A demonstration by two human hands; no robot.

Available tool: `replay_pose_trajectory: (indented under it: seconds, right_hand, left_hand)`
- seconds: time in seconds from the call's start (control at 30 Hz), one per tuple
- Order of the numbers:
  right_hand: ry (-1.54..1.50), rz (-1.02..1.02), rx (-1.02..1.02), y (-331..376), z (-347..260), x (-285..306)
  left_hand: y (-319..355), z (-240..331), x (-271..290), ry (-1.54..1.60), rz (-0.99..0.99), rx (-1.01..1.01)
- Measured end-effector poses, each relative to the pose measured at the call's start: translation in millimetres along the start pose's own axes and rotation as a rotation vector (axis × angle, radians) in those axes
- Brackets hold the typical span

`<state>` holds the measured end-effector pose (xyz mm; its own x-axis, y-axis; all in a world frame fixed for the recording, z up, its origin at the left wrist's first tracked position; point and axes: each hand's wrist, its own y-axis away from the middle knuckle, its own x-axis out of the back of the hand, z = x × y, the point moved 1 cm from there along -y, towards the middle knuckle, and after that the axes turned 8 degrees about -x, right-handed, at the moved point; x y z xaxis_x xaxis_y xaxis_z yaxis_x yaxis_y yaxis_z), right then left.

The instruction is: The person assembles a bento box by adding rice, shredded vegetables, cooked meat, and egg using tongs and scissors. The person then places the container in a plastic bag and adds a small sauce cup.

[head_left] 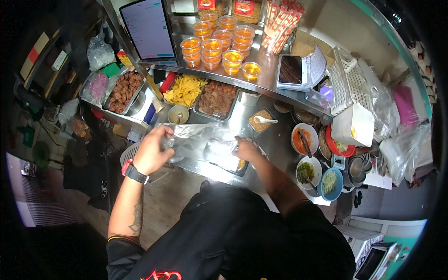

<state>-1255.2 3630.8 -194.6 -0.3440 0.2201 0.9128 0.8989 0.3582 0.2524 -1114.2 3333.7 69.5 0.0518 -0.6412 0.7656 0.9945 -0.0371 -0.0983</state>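
A clear plastic bag (189, 142) is stretched over the steel counter between my two hands. My left hand (151, 150), with a black and red watch on its wrist, grips the bag's left end, fingers curled and thumb toward the plastic. At the other end my right hand (246, 149) has its fingers closed on the bag's edge. Below the bag, near the counter's front edge, lies a shallow tray (239, 169), mostly hidden by plastic and glare. Just beyond the right hand stands a container of brown crumbs (263, 113) with a white spoon (267, 120) in it.
Behind the bag stand a tray of browned meat (216, 99), yellow strips (185, 90) and a small bowl (178, 114). Bowls of orange shreds (304, 139) and green garnish (306, 172) stand right. A low shelf (205, 70) overhead carries lidded orange sauce cups (232, 58) and a tablet (147, 29).
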Motion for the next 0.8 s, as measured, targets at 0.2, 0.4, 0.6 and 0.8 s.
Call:
replay_pose_trajectory:
  seconds: [0.2,0.4,0.6,0.8]
  right_hand:
    - [-0.297,-0.406,0.011,-25,-13,-6]
    - [-0.798,-0.420,-0.204,-3,40,-17]
    - [-1.405,-0.525,-0.099,52,92,61]
    - [-1.208,-0.915,0.032,64,37,161]
  left_hand:
    - [9,-1,2,-0.026,0.048,-0.035]
    - [8,-8,-19,-0.053,0.021,-0.052]
    - [7,-22,-39,-0.053,0.043,-0.097]
    - [-17,1,-57,0.017,-0.068,-0.145]
